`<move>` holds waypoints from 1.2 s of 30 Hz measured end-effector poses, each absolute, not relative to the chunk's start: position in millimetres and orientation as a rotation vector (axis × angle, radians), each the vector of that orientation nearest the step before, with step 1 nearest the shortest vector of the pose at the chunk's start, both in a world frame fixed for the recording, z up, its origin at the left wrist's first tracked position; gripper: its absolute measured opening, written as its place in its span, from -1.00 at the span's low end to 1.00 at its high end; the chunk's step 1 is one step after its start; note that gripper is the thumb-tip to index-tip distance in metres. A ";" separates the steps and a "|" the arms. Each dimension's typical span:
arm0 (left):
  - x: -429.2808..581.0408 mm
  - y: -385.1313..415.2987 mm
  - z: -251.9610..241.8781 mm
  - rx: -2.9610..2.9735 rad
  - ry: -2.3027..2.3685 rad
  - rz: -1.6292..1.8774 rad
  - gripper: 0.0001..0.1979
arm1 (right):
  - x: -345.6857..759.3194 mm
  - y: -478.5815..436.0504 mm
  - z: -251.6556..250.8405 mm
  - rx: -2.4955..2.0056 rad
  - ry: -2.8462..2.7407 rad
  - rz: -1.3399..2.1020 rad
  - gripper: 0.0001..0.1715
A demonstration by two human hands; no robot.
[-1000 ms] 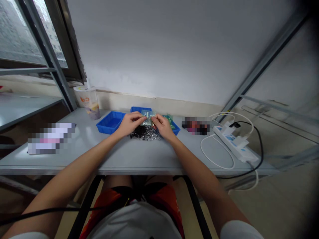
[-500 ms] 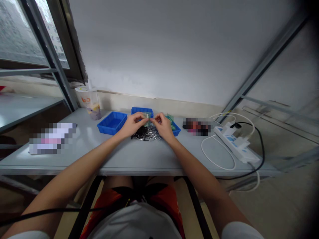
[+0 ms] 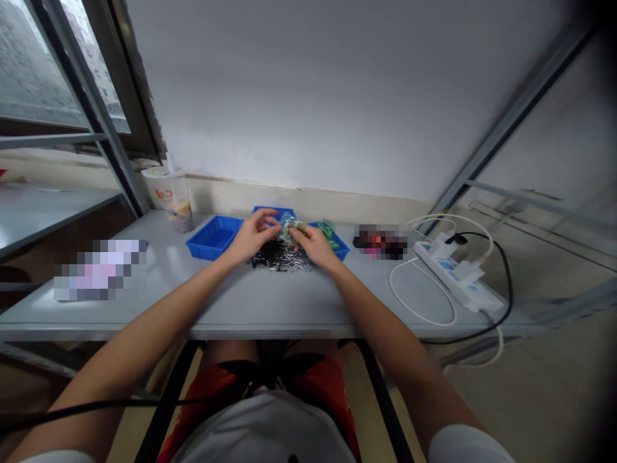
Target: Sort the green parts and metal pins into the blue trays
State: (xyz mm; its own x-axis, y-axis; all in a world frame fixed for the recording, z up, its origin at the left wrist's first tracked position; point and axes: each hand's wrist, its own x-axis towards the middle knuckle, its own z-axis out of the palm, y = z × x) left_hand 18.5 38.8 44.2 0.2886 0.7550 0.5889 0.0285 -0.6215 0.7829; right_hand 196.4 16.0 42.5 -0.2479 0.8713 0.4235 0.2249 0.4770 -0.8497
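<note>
My right hand pinches a small clear plastic bag with greenish markings, held up over the pile. My left hand is just left of the bag, fingers curved and apart; whether a fingertip touches the bag I cannot tell. Beneath both hands lies a heap of small dark and silvery metal pieces, like screws or pins. Right of it, partly behind my right hand, a blue tray holds green-printed plastic bags. Another blue tray stands behind my hands.
A blue tray sits to the left, beside a plastic drink cup with a straw. A blurred-out flat object lies at far left, another at right. A white power strip with looping cables occupies the table's right end.
My left hand has come off its pinch beside my right hand, and its fingers have spread. The plastic bag now lies tilted in my right hand's grip.
</note>
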 end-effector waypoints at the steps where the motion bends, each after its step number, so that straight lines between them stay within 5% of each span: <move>1: 17.9 40.8 43.8 1.901 0.711 1.352 -0.73 | 196.6 15.9 42.6 -0.943 -1.751 0.806 -0.65; 9: -0.7 48.7 44.9 2.552 1.143 1.245 -0.77 | 218.0 30.4 45.1 -1.017 -1.734 0.477 -0.70; 17: -21.7 71.0 24.9 3.115 1.462 0.371 -0.78 | 264.4 40.6 48.7 -1.675 -1.881 -0.276 -0.79; 30: -21.9 72.2 14.0 3.158 1.430 0.299 -0.62 | 251.5 35.1 39.6 -1.648 -2.087 -0.276 -0.83; 36: -18.1 70.6 18.4 3.154 1.486 0.242 -0.73 | 249.2 36.5 38.4 -1.656 -2.083 -0.184 -0.79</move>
